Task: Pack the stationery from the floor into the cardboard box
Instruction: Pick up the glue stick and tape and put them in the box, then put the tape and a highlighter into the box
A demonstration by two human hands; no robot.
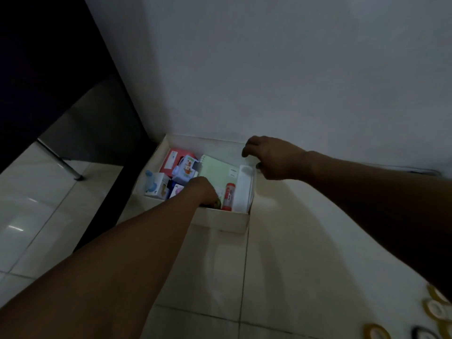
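Tape rolls (437,311) lie on the floor tiles (220,277) nearest you, well behind both hands. Your left hand (203,192) reaches down inside the cardboard box (220,222), fingers hidden, grip impossible to tell; just right of it, a red glue stick (229,196). Beyond, your right hand (274,157) curls loosely over the far right rim, grasping nothing, the green notebook (217,168) just left of it.

Dim, soft, shadowy wide-angle view
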